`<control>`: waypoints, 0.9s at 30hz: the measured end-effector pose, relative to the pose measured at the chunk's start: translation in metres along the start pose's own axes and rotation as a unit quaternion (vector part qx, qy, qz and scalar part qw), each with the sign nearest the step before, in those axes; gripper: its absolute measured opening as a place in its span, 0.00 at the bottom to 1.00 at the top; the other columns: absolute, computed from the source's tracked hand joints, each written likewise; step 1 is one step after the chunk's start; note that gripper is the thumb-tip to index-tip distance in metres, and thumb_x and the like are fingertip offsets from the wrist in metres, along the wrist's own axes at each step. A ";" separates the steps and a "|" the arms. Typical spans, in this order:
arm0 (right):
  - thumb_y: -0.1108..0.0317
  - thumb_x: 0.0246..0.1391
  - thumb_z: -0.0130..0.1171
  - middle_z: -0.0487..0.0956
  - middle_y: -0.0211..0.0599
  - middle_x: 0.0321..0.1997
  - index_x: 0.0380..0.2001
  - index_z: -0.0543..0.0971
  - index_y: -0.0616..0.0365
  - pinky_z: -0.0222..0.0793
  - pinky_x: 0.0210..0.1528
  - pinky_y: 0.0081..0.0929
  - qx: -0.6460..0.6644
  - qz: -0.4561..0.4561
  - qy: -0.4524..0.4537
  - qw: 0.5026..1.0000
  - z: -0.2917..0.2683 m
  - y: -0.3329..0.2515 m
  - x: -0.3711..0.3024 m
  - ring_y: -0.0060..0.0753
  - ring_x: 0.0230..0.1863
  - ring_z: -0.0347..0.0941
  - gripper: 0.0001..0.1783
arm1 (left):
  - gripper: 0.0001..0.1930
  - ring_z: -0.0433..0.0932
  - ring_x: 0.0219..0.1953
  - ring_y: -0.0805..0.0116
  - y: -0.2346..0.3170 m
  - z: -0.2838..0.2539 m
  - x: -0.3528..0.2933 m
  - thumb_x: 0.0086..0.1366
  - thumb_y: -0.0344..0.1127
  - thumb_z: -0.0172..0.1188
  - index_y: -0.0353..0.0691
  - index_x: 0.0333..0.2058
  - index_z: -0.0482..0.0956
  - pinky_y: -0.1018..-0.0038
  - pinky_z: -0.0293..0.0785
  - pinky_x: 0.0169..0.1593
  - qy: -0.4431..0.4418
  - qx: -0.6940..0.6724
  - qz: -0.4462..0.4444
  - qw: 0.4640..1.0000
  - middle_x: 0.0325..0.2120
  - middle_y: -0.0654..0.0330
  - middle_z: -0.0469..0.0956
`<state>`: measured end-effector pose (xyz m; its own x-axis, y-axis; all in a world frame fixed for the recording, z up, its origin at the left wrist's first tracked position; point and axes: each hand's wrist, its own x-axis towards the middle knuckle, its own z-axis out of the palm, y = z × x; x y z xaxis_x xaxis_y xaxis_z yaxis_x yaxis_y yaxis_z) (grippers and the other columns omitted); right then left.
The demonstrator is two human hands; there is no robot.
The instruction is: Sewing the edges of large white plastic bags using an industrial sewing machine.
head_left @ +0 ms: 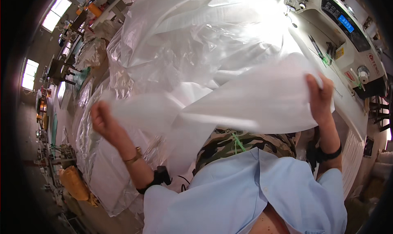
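Observation:
A wide sheet of thin white fabric (254, 99) stretches between my two hands above my lap, creased and twisted near its middle. My left hand (105, 121) is closed on its left end, a little blurred by motion. At the right, my right hand (320, 92) grips the other end, its fingers folded over the edge. Beyond them a large heap of crumpled, shiny translucent sheeting (176, 41) covers the table and hangs down at the left. To the right of my right hand stands a white sewing machine (348, 33) with a lit blue display.
Snips (317, 47) with green thread lie on the sewing table (344, 105) beside the machine. A bright lamp glow falls near the needle area. On the floor at the left sits a yellow-orange sack (75, 183). A dark wooden stool (61, 72) stands farther off at the left.

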<state>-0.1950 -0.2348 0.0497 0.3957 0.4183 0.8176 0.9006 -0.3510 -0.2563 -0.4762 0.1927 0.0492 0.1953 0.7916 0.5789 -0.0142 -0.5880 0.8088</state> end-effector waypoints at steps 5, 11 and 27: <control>0.76 0.62 0.55 0.81 0.33 0.37 0.45 0.80 0.70 0.68 0.38 0.17 -0.047 0.287 0.035 0.956 -0.083 0.077 -0.073 0.16 0.34 0.70 0.11 | 0.14 0.78 0.33 0.66 -0.135 -0.184 0.032 0.69 0.41 0.53 0.34 0.38 0.80 0.68 0.74 0.38 0.134 0.206 0.003 0.969 0.31 0.60 0.79; 0.60 0.66 0.53 0.83 0.46 0.37 0.48 0.80 0.68 0.71 0.41 0.32 -0.155 0.489 0.153 0.845 -0.143 0.120 -0.126 0.35 0.33 0.76 0.20 | 0.19 0.82 0.40 0.44 -0.235 -0.369 -0.007 0.59 0.41 0.54 0.30 0.37 0.83 0.54 0.75 0.45 0.161 0.615 -0.198 0.746 0.36 0.43 0.83; 0.51 0.64 0.57 0.77 0.36 0.57 0.58 0.75 0.61 0.68 0.56 0.29 0.424 0.452 -0.313 0.720 0.058 0.009 0.040 0.29 0.56 0.72 0.28 | 0.06 0.80 0.37 0.50 0.050 0.114 -0.081 0.65 0.27 0.55 0.32 0.37 0.78 0.64 0.75 0.40 -0.599 0.040 0.189 0.777 0.33 0.50 0.81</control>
<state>-0.1607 -0.1731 0.0501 0.6531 0.7289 -0.2052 -0.0937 -0.1911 -0.9771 -0.3806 0.0804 0.0312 0.9657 -0.1344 0.2220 -0.2401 -0.7873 0.5679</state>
